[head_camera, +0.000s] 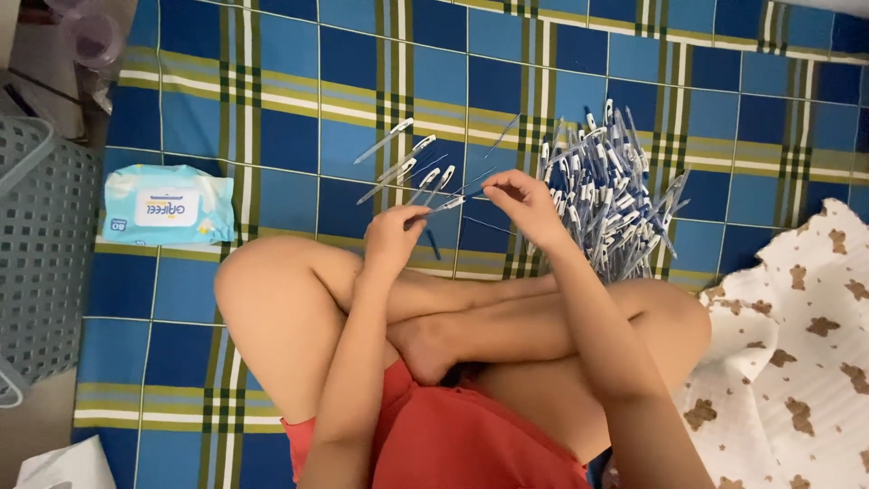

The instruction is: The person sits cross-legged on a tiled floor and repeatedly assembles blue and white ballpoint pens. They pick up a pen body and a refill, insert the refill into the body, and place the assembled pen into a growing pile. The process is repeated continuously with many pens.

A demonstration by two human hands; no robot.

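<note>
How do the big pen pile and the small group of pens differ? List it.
The big pen pile is dense and heaped, by the right hand; the small group of pens is sparse, spread flat, by the left hand. The pile shows blue parts; the group looks mostly clear. Both lie on the plaid mat.

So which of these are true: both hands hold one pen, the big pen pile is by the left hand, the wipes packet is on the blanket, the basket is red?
1. Both hands hold one pen. True: left hand and right hand grip its ends.
2. The big pen pile lies by the left hand. False: it is beside the right hand.
3. The wipes packet lies on the plaid blanket. True.
4. The basket is red. False: it is grey.
</note>
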